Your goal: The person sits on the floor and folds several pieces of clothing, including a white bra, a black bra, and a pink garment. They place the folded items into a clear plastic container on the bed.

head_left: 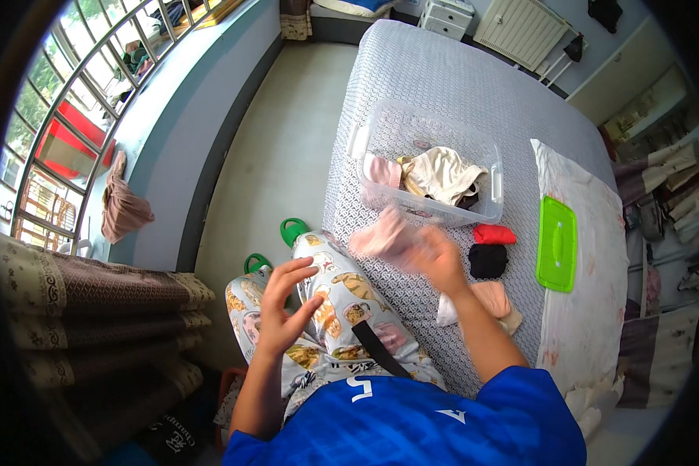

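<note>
My right hand [435, 258] is closed on a light pink piece of clothing [382, 234], both smeared by motion. This garment hangs over the bed's edge, just in front of a clear plastic box [495, 203]. Above my lap, my left hand [289, 304] is raised with its fingers apart and nothing in it. Inside the box lie a crumpled cream garment [444, 172] and a pink one [381, 171], with darker cloth partly hidden beneath. Beside the box sit a folded red cloth [494, 234], a folded black one [488, 261] and a peach one [492, 295], partly covered by my right forearm.
The bed [474, 78] has a grey-white patterned cover. A bright green lid [557, 242] rests on a white cloth [590, 326] to the right. At left are a barred window [78, 140], a sill with a hanging brownish cloth [124, 206], and a dark curtain [93, 295].
</note>
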{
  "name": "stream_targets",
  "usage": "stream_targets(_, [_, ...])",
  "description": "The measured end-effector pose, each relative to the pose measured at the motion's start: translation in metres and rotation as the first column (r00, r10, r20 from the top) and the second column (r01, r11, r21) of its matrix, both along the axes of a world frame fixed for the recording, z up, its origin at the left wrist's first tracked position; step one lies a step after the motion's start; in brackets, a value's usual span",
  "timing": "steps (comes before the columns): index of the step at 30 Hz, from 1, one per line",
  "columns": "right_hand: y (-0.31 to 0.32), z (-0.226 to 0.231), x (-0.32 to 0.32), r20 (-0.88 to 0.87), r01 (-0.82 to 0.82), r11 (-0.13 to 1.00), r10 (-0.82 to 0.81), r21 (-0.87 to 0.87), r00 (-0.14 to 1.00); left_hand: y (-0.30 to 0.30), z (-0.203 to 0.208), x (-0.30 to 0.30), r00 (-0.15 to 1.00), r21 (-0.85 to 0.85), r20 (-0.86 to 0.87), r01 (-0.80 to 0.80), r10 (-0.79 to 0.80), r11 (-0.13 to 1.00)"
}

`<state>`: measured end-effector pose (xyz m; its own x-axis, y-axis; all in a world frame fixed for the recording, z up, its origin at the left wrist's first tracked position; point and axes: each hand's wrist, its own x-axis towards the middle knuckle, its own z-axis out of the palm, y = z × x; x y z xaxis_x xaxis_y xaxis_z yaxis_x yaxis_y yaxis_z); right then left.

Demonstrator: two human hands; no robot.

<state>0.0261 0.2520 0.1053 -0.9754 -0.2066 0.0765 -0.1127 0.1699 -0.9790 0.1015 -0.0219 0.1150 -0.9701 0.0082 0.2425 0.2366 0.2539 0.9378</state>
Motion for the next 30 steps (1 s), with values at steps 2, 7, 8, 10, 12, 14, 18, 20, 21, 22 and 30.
stream_targets(2, [0.022,0.023,-0.047,-0.138,0.201,0.976,-0.188,0.084,0.972,-0.016,-0.001,0.006,0.996,0.166,0.079,0.031,-0.045,0.986])
stream_targets(7, [0.048,0.001,-0.174,-0.359,0.296,0.852,-0.138,0.433,0.923,-0.011,0.047,0.005,0.972,0.433,0.004,0.211,-0.236,0.876])
stream_targets(8, [0.047,-0.012,-0.197,-0.191,0.148,0.862,-0.061,0.484,0.98,-0.009,0.062,0.005,0.953,0.462,-0.04,0.285,-0.301,0.84])
stream_targets(10, [0.033,-0.042,-0.226,0.181,-0.19,0.845,0.113,0.5,0.977,-0.003,0.089,0.002,0.883,0.566,-0.146,0.445,-0.447,0.694])
stream_targets(12, [0.015,-0.073,-0.229,-0.011,-0.075,0.645,0.129,0.76,0.992,0.008,0.12,-0.004,0.735,0.626,-0.346,0.643,-0.583,0.44])
stream_targets(14, [-0.001,-0.096,-0.225,-0.104,-0.037,0.623,0.188,0.781,0.977,0.03,0.122,-0.01,0.621,0.57,-0.586,0.772,-0.521,0.28])
stream_targets(18, [0.001,-0.064,-0.198,-0.25,0.002,0.798,0.187,0.603,0.95,0.082,0.125,-0.007,0.596,0.618,-0.779,0.782,-0.196,-0.078])
stream_targets(20, [-0.001,-0.04,-0.173,-0.304,0.076,0.865,0.091,0.496,0.948,0.098,0.13,0.001,0.646,0.652,-0.758,0.748,-0.089,-0.125])
stream_targets(21, [0.0,-0.031,-0.16,-0.323,0.123,0.88,0.036,0.459,0.946,0.099,0.13,0.003,0.66,0.662,-0.748,0.732,-0.072,-0.163])
stream_targets(22, [0.0,-0.025,-0.148,-0.34,0.164,0.894,-0.013,0.418,0.94,0.096,0.129,0.005,0.662,0.672,-0.74,0.715,-0.123,-0.193])
stream_targets(30, [-0.043,-0.027,-0.051,-0.219,-0.053,0.955,0.121,0.291,0.968,0.081,0.117,-0.015,0.567,0.631,-0.738,0.771,-0.365,-0.079])
